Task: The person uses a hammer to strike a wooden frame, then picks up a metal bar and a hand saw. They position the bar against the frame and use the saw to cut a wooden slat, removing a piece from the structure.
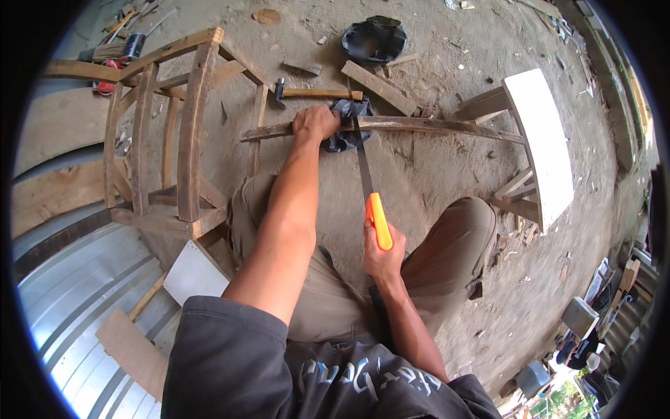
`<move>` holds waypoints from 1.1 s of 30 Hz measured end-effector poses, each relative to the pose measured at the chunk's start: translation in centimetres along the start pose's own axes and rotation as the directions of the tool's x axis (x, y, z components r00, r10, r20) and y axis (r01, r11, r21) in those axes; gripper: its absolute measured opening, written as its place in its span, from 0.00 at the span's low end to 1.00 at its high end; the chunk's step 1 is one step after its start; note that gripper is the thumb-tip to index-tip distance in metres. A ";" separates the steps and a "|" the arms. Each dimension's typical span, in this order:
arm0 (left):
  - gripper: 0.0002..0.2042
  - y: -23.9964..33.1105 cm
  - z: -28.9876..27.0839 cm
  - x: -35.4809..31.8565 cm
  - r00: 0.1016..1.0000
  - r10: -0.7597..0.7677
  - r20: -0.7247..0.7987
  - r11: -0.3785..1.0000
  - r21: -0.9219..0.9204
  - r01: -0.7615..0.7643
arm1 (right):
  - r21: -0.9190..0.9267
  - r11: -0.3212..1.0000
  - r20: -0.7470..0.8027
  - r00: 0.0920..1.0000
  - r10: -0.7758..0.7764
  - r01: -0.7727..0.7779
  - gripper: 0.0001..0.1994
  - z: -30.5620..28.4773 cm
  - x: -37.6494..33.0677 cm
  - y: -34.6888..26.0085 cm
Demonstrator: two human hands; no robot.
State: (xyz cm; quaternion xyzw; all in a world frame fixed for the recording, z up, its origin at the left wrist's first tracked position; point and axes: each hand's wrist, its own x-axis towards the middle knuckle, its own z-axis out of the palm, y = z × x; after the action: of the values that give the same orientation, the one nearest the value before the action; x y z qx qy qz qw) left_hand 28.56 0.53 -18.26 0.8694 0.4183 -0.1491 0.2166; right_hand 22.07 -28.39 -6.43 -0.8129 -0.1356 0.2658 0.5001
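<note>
A long, narrow wooden strip (pixel 433 125) lies crosswise in front of me, its right end reaching a white-topped wooden stool (pixel 541 150). My left hand (pixel 317 123) is closed around the strip left of its middle. My right hand (pixel 384 255) grips the orange handle of a hand saw (pixel 364 167). The saw's dark blade crosses the strip just right of my left hand. Whether the teeth have cut into the wood cannot be made out. Beneath the strip sits a black plastic bag (pixel 340 143), partly hidden by it.
Beyond the strip lie a hammer (pixel 317 93) with a wooden handle, a short board (pixel 380 87) and a black bag-like container (pixel 375 40). At left stands a wooden frame (pixel 188 133) by corrugated metal sheeting (pixel 84 293). Scraps and tools lie along the lower right.
</note>
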 end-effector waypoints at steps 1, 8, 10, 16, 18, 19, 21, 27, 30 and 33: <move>0.24 -0.3 0.3 -0.2 1.000 -0.003 0.005 1.000 0.007 0.003 | -0.006 1.000 0.006 1.000 0.013 -0.013 0.11 -0.1 -0.4 -0.2; 0.23 0.4 -0.6 0.9 1.000 -0.012 0.020 1.000 0.004 0.012 | 0.064 0.997 -0.028 0.999 0.046 -0.044 0.13 0.5 0.4 -0.8; 0.24 0.2 -0.4 0.4 1.000 0.006 -0.005 1.000 0.003 -0.006 | 0.047 0.998 -0.016 0.999 0.034 -0.033 0.13 0.4 -0.2 -0.2; 0.24 0.2 -0.4 0.5 1.000 0.014 0.006 1.000 -0.009 -0.014 | 0.064 0.996 -0.017 0.998 0.056 -0.055 0.13 0.2 0.1 -0.1; 0.24 0.3 -0.8 0.8 1.000 0.019 0.000 1.000 -0.002 -0.019 | 0.026 0.999 -0.014 0.999 -0.029 0.029 0.13 0.7 1.0 0.1; 0.24 0.2 -0.6 0.5 1.000 0.018 -0.002 1.000 0.004 -0.018 | 0.042 0.999 -0.013 1.000 -0.017 0.018 0.12 0.6 -0.4 0.6; 0.24 0.0 -0.1 0.3 1.000 0.003 0.004 1.000 0.004 -0.003 | 0.048 0.999 -0.031 0.999 0.026 -0.025 0.11 0.2 -1.7 0.3; 0.25 0.3 -0.5 0.9 1.000 -0.001 0.023 1.000 0.013 0.000 | 0.063 0.998 0.002 1.000 0.020 -0.020 0.10 -0.1 -2.0 -0.3; 0.25 0.0 -0.3 0.6 1.000 0.007 0.008 1.000 0.014 -0.007 | 0.084 0.993 0.007 0.997 0.083 -0.083 0.11 -1.2 -2.4 -0.1; 0.25 -0.2 0.4 0.9 1.000 0.001 0.020 1.000 0.009 -0.001 | 0.112 0.987 0.023 0.993 0.118 -0.119 0.11 -0.7 -1.3 -0.9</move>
State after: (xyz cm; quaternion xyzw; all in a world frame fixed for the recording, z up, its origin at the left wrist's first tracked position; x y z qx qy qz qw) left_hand 28.88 1.04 -19.08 0.8691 0.4150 -0.1596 0.2170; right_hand 21.43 -29.10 -5.06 -0.7878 -0.0758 0.3088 0.5275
